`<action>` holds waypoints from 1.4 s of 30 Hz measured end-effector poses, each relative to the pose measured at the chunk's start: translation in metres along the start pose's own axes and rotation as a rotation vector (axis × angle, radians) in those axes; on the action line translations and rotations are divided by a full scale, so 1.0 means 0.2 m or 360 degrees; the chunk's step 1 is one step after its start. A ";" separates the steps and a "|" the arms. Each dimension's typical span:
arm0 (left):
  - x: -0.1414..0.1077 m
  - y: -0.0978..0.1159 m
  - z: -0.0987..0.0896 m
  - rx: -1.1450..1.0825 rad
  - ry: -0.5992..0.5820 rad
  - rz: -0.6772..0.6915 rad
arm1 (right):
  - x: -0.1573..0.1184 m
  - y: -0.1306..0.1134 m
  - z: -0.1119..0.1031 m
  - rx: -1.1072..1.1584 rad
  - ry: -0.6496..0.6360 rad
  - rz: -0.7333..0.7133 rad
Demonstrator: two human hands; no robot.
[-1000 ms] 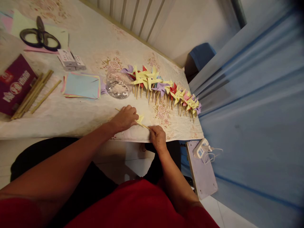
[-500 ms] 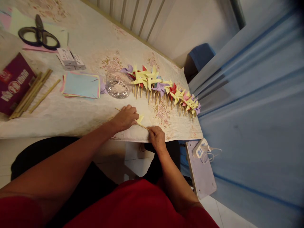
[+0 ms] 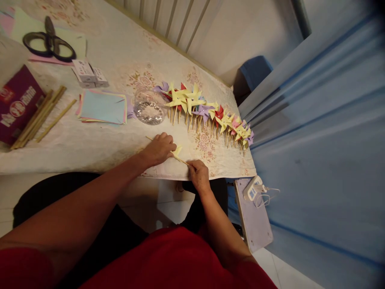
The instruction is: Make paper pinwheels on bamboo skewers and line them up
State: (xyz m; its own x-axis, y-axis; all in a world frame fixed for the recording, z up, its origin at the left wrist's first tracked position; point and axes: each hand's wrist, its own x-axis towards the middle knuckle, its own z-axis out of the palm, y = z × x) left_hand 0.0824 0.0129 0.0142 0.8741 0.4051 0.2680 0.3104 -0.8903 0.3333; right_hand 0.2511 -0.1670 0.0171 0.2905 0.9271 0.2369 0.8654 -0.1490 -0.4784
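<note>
Near the table's front edge, my left hand (image 3: 160, 148) is closed over a pale yellow paper pinwheel (image 3: 178, 151), mostly hidden beneath the fingers. A thin wooden stick (image 3: 181, 160) runs from under that hand toward the right. My right hand (image 3: 199, 174) pinches the stick's right end between thumb and fingers. On the other side of my left hand, a narrow stick tip (image 3: 148, 138) pokes out; whether it is the same stick I cannot tell. Just beyond my hands stands a round clear container (image 3: 149, 111) of small shiny metal pieces.
Finished pinwheels (image 3: 204, 112) lie in a long row at the right. To the left are stacked paper sheets (image 3: 104, 107), small white boxes (image 3: 87, 73), black-handled scissors (image 3: 49, 43), a purple box (image 3: 21, 106) and loose sticks (image 3: 57, 120). A power strip (image 3: 253, 188) rests on a side stand.
Both hands keep the same hold and place on the pinwheel and stick. The view has shifted very slightly; nothing else has visibly moved.
</note>
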 end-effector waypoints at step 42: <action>-0.04 -0.05 -0.13 -0.0162 0.0063 -0.0158 | 0.04 0.33 -0.07 0.0151 0.0368 0.0367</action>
State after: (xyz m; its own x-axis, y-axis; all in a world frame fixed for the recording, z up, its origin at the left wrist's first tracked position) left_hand 0.0635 0.0233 0.0319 0.8247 0.5001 0.2640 0.3534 -0.8203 0.4497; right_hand 0.3157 -0.1739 -0.0011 0.5684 0.7687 0.2933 0.7274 -0.3030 -0.6157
